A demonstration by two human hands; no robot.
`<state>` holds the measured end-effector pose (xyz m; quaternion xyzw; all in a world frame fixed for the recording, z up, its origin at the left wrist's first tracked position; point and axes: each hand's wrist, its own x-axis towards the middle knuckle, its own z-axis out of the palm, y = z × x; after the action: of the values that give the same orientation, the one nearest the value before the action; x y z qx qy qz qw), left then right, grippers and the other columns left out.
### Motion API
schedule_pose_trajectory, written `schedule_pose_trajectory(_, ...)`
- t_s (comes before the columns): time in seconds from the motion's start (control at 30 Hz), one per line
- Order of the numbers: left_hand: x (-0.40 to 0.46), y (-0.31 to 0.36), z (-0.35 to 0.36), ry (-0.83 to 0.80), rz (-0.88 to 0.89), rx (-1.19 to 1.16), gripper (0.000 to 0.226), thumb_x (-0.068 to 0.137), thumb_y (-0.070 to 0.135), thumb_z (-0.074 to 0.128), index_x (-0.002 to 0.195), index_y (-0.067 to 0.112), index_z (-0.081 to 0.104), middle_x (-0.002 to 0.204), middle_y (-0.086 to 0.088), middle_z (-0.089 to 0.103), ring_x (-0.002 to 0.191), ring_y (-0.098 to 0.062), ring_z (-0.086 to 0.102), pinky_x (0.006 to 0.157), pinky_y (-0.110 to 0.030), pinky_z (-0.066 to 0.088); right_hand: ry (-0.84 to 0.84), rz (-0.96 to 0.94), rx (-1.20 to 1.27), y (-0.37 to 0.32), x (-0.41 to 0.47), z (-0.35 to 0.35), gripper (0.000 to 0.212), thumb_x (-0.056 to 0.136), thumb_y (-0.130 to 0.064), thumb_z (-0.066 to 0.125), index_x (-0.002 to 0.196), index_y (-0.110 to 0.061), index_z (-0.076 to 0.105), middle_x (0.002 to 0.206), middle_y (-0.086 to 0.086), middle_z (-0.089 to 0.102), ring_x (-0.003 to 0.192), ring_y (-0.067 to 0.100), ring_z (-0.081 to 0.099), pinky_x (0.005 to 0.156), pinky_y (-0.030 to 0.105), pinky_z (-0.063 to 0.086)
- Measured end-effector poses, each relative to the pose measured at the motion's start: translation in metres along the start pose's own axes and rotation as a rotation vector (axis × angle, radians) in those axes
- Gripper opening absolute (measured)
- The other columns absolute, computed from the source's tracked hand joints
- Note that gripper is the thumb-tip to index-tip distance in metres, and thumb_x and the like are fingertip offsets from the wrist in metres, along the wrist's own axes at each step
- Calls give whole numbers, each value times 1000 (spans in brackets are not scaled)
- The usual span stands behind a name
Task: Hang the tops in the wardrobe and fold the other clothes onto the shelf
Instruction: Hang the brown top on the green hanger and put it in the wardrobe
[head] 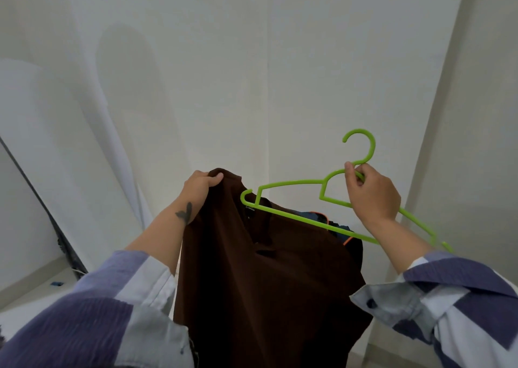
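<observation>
The left hand is gripping the brown top by its shoulder; the right hand is pinching the hanger below its hook. The top is looking soft and limp, so the collar is probably needing holding open.

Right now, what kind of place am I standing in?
Probably a bedroom or dressing corner at home: plain white walls, and you hold a brown top and a green hanger, ready for hanging.

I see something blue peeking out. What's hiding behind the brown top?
Behind the brown top a dark blue cloth with an orange edge peeks out under the green hanger. The rest is covered, so I can't tell what it is.
</observation>
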<state>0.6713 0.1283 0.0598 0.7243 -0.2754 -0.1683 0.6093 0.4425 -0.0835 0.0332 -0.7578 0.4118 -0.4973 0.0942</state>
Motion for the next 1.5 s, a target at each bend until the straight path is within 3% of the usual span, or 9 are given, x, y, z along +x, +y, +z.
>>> schedule_pose_trajectory(0.1,-4,4,-1,8,-18,-40,23,93,17,56,71,8,52,76,-9,58,78,-29,58,82,-38,46,-1,9,9,-2,-1,-1,44,97,-49,36,72,-17,53,52,-6,46,51,17,44,45,24,23)
schedule_pose_trajectory(0.37,-10,11,2,-43,-26,-16,16,84,21,63,77,7,58,86,-15,63,77,-30,60,78,-38,48,-43,56,66,-9,-6,1,46,97,-50,35,68,-18,50,54,-4,47,51,16,44,45,25,25)
schedule_pose_trajectory(0.5,6,-4,-8,-42,34,123,46,59,57,74,92,24,72,112,-9,63,100,-29,63,94,-44,50,-57,57,73,-10,-7,-1,46,97,-50,34,66,-19,48,55,-4,47,51,13,43,46,24,25)
schedule_pose_trajectory(0.67,30,-31,-21,-38,62,221,66,45,85,66,97,45,71,110,0,66,102,-29,63,95,-48,49,-51,57,92,-9,-7,-3,48,97,-50,34,65,-17,47,54,-2,47,52,16,43,46,25,24)
schedule_pose_trajectory(0.83,-20,11,-8,-69,66,268,24,72,43,79,88,26,74,87,3,71,85,-15,67,80,-28,54,-57,73,93,-9,-8,-1,48,97,-51,33,68,-17,49,56,-2,48,54,19,45,46,24,26)
schedule_pose_trajectory(0.93,-22,12,-7,-87,60,368,25,71,42,80,80,19,73,80,1,72,76,-14,68,68,-22,52,-60,80,97,-11,-9,0,48,97,-52,33,73,-16,55,56,-2,49,56,20,47,46,24,26)
schedule_pose_trajectory(1.2,-19,14,3,-194,154,481,26,91,41,59,102,20,71,96,2,69,91,-16,63,80,-25,50,-45,62,105,-18,-6,-2,43,97,-51,35,73,-19,53,58,-3,51,59,21,49,47,23,27)
schedule_pose_trajectory(1.3,-19,13,8,-174,130,321,22,95,29,55,106,18,70,104,-3,70,100,-21,65,93,-34,50,-37,58,94,-17,-6,-5,41,97,-50,35,73,-21,51,54,-7,45,55,17,45,47,23,25)
schedule_pose_trajectory(1.5,-20,16,18,-178,117,53,22,96,25,54,105,16,72,103,-7,72,98,-23,68,86,-30,54,-17,18,95,-15,-8,-9,40,97,-50,36,76,-20,53,53,-8,44,51,12,43,46,23,25)
